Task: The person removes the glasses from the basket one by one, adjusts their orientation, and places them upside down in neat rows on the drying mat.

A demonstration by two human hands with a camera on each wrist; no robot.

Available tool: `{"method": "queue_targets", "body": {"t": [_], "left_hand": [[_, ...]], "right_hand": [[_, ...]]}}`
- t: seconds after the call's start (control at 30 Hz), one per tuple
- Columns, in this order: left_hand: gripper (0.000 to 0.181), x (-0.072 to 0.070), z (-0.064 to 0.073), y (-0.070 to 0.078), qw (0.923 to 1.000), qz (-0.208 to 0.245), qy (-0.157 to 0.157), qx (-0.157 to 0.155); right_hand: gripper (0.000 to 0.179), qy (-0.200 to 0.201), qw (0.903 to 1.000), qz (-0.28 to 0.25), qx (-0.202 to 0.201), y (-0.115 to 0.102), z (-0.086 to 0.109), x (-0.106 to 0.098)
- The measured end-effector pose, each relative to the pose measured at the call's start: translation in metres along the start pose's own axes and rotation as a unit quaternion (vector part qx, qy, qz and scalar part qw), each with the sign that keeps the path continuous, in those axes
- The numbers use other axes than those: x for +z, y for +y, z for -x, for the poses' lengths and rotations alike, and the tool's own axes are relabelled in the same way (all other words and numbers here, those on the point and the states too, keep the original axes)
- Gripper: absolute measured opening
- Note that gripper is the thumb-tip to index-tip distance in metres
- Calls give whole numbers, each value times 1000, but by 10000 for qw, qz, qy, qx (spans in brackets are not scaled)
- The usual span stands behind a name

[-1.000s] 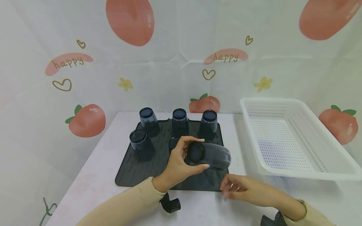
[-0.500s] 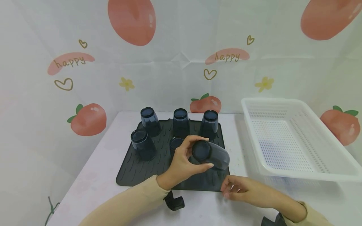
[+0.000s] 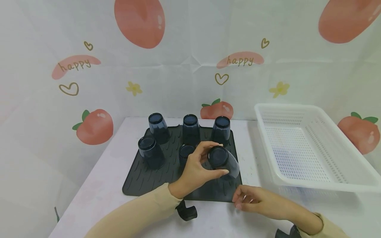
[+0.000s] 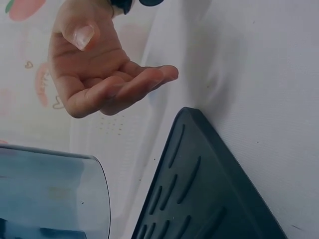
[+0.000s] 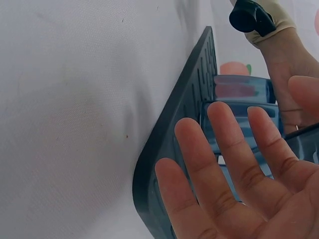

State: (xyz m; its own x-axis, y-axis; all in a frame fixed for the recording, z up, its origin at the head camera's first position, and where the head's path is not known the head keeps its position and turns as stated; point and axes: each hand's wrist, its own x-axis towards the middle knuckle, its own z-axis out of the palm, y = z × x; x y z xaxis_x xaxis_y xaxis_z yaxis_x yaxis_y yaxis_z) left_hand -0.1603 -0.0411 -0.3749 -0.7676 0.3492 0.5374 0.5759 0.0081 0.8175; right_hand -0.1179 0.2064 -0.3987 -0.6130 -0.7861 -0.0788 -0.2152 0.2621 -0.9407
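Observation:
My left hand (image 3: 191, 173) pinches a smoky blue drinking glass (image 3: 218, 156) between thumb and fingers near its base. The glass is tilted, base toward the head camera, mouth pointing right and down, above the right part of a black drying mat (image 3: 143, 181). In the left wrist view its clear mouth end (image 4: 55, 186) shows at lower left. My right hand (image 3: 253, 201) lies by the mat's front right corner, fingers loosely curled, holding nothing. In the right wrist view, the right hand's fingers (image 5: 219, 149) are spread and relaxed.
Several matching glasses stand upside down on the mat: a back row of three, including one at back left (image 3: 159, 129), then a front left glass (image 3: 151, 153) and a middle glass (image 3: 186, 152) partly behind the left hand. A white perforated basket (image 3: 265, 145) stands at right.
My left hand has moved slightly right with the glass and turned it, so its base faces the head camera more. The right hand stays where it was.

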Motion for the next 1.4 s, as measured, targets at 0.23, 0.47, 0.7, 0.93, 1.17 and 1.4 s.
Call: {"method": "queue_targets", "body": {"t": [0.23,0.47,0.7,0.93,1.17,1.4], "left_hand": [[68,2,-3,2,9985,-81,169,-505],[69,8,-5,-3,9946,111,137,-1020],[70,14,-5,-10,9924,151,87,-1220],[70,17,-2,-16,9905,243,0,-1354],[71,21,-1,-24,9888,172,2,-1480],[71,22,-1,-26,9890,102,-30,-1477]], "right_hand": [[14,16,9999,-9,104,-6,-1,0],[15,32,9997,22,247,-6,-1,0],[17,5,9993,-72,358,-4,-1,0],[17,-8,9994,-167,305,-1,0,0],[17,-3,9995,-174,278,-1,1,1],[15,11,9998,-126,164,1,1,2]]}}
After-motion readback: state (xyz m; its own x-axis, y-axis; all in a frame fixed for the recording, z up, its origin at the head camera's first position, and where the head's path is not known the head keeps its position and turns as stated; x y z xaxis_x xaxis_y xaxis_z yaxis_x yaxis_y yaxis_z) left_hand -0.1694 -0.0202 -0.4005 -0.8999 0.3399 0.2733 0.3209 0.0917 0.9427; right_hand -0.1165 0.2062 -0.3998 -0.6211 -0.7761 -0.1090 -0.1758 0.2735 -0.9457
